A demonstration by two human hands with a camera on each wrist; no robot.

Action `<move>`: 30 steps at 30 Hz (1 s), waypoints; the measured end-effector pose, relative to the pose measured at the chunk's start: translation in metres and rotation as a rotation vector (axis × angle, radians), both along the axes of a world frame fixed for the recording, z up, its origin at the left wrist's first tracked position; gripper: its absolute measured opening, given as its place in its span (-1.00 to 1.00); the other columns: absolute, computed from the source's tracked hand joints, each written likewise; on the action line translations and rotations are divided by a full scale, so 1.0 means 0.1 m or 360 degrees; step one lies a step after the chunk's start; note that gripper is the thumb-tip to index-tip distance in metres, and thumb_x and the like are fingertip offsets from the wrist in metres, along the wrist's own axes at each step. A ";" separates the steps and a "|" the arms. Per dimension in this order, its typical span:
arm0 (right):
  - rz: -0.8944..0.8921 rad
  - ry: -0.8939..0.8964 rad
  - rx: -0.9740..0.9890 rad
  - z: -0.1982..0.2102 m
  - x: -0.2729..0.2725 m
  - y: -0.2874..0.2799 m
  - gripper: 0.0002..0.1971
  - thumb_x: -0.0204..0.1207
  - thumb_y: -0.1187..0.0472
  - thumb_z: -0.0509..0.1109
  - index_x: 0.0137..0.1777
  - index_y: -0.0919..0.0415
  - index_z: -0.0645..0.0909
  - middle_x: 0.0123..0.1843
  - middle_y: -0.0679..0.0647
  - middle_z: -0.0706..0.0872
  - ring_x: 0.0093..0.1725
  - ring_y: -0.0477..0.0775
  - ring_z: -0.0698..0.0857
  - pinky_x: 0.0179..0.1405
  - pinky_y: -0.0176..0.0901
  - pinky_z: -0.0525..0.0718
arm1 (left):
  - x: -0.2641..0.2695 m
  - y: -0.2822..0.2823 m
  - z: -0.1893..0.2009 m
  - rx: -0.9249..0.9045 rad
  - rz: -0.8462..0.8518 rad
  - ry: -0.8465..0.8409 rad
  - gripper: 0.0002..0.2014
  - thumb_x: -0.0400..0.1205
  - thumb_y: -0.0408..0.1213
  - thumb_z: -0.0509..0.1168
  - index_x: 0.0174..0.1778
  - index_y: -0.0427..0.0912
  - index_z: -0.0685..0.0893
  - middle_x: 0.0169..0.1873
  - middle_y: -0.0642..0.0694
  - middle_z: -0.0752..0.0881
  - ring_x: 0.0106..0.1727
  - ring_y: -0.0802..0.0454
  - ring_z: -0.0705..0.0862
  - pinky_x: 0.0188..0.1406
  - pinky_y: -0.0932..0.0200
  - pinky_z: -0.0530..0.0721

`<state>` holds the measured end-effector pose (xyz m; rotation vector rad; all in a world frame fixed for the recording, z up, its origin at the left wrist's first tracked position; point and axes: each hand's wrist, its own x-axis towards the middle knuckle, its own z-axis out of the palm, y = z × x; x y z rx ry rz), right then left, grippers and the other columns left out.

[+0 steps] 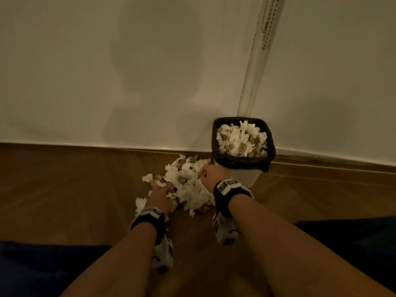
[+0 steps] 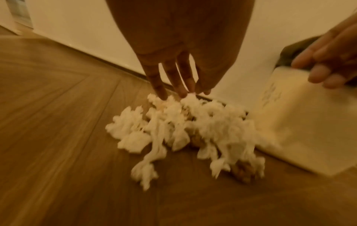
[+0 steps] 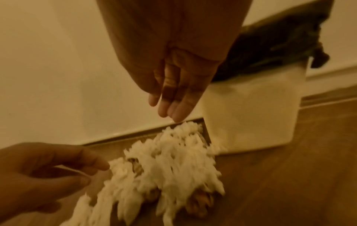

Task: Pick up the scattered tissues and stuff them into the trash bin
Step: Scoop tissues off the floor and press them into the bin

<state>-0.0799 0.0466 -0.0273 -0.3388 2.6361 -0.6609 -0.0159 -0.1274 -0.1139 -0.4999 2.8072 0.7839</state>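
A pile of crumpled white tissues [image 1: 189, 186], some stained brown, lies on the wooden floor just left of the trash bin [image 1: 215, 144]. The bin is white with a black liner and is heaped with tissues to its rim. My left hand [image 1: 165, 190] reaches into the pile's near left side. In the left wrist view its straight fingers [image 2: 161, 93] touch the top of the tissues [image 2: 203, 125]. My right hand [image 1: 206, 173] hangs over the pile's far right edge beside the bin. Its fingers [image 3: 178, 112] point straight down just above the tissues [image 3: 173, 162] and hold nothing.
A white wall [image 1: 128, 82] and its baseboard run right behind the pile and the bin. A pipe or cord housing [image 1: 255, 71] climbs the wall above the bin. Wooden floor [image 1: 64, 189] stretches to the left. My knees in dark trousers [image 1: 42, 271] frame both sides.
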 end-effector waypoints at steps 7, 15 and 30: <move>0.0216 -0.0289 0.0404 -0.61 0.17 0.12 -0.70 0.60 0.23 0.27 0.32 0.16 0.55 0.40 0.19 0.51 0.38 0.23 0.48 0.32 -0.03 0.51 | 0.50 -0.03 -0.53 -0.0290 -0.0089 -0.0521 -0.41 0.59 -0.17 0.32 0.52 0.20 0.27 0.62 -0.10 -0.05 0.60 -0.28 0.07 0.54 -0.15 0.25; 0.0482 -0.0154 0.0534 -1.10 0.37 -0.04 -0.64 0.59 0.30 0.24 0.37 0.12 0.46 0.43 0.13 0.33 0.48 0.29 0.23 0.34 0.13 0.51 | 0.69 -0.19 -0.88 -0.0438 -0.0148 -0.0508 -0.24 0.62 0.09 0.22 0.56 0.42 -0.18 0.61 0.04 -0.36 0.62 -0.34 -0.23 0.51 -0.46 0.00; 0.0511 -0.0434 0.0723 -1.51 0.44 -0.10 -0.30 0.57 0.16 0.33 0.63 -0.04 0.07 0.68 -0.02 -0.09 0.63 0.34 -0.02 0.51 0.26 0.35 | 0.58 -0.03 -0.97 0.0040 -0.0077 -0.0267 -0.69 0.70 -0.39 0.09 0.37 -0.27 0.44 0.34 -0.23 0.43 0.24 -0.16 0.53 0.17 0.09 0.49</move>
